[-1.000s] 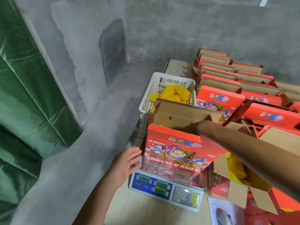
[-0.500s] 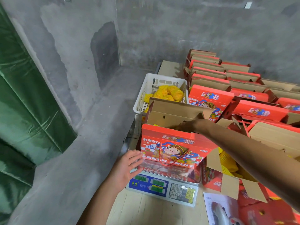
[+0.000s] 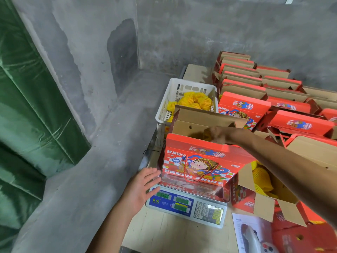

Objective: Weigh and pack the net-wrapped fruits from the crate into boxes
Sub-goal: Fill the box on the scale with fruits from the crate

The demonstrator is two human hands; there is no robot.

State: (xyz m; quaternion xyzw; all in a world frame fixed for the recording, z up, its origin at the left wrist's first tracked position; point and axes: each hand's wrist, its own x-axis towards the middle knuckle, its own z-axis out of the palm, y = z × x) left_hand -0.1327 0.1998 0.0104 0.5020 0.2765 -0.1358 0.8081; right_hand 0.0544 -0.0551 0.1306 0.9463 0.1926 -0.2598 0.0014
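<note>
While right hand [image 3: 218, 134] enters box [image 3: 197, 161] — left hand [image 3: 144, 187] flat.

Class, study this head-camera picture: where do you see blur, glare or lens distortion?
Head view: the right hand over the open box is motion-blurred; the scale platform reflects the box print; wide-angle distortion bows the green curtain and walls at the edges.

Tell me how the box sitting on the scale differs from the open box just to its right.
The box on the scale stands upright on the scale, while the box to its right sits lower on the table. The right hand reaches into the first; no hand touches the second. Yellow net-wrapped fruits show plainly in the second. Both are red, printed, with flaps open.
</note>
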